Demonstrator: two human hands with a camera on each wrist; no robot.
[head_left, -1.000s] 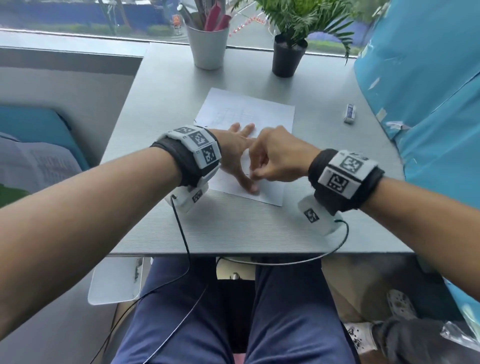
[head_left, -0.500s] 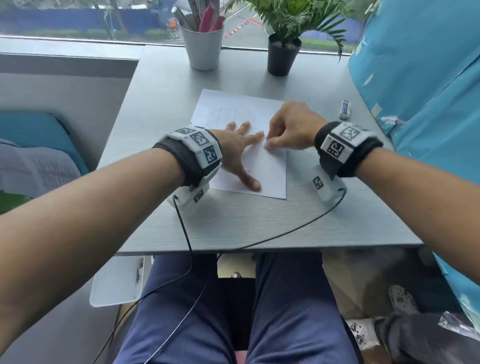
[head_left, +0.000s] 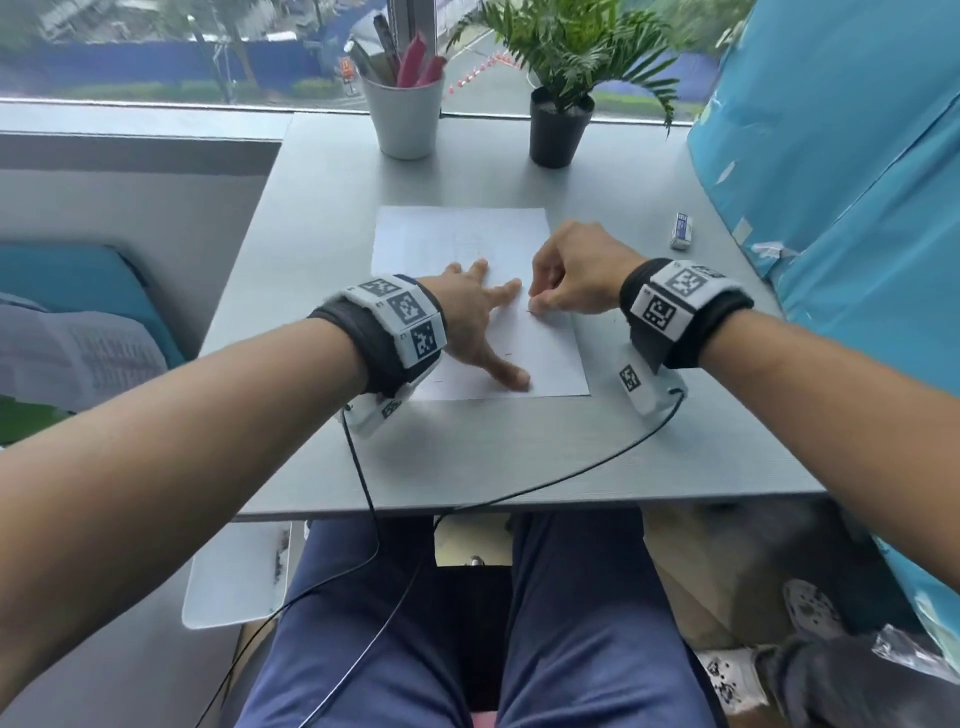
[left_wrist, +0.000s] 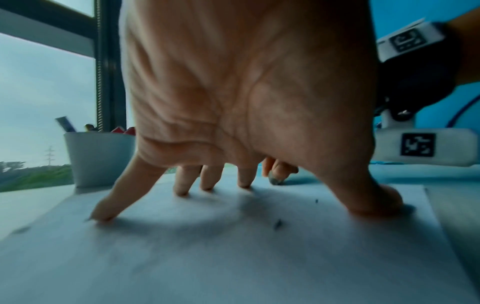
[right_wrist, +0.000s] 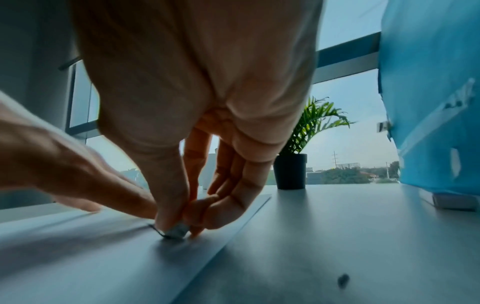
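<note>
A white sheet of paper (head_left: 457, 239) with faint pencil marks lies on the grey table (head_left: 311, 260). My left hand (head_left: 493, 332) presses on the sheet with straight, spread fingers (left_wrist: 182, 185) and thumb. Just right of the left index fingertip, my right hand (head_left: 540, 306) is curled. Its thumb and fingertips pinch a small grey-white eraser piece (right_wrist: 176, 232) against the paper near the sheet's right edge. The same piece (left_wrist: 276, 180) shows behind my left fingers in the left wrist view. Dark crumbs (left_wrist: 277, 223) lie on the sheet.
A white cup of pens (head_left: 404, 117) and a potted plant (head_left: 560, 124) stand at the table's far edge by the window. A sleeved white eraser (head_left: 682, 231) lies at the right, beside a blue plastic sheet (head_left: 831, 208). Wrist-camera cables (head_left: 519, 493) trail over the near edge.
My right hand has moved away from me, from beside the left thumb to beside the left index fingertip, still pinched. The left hand has stayed pressed on the paper.
</note>
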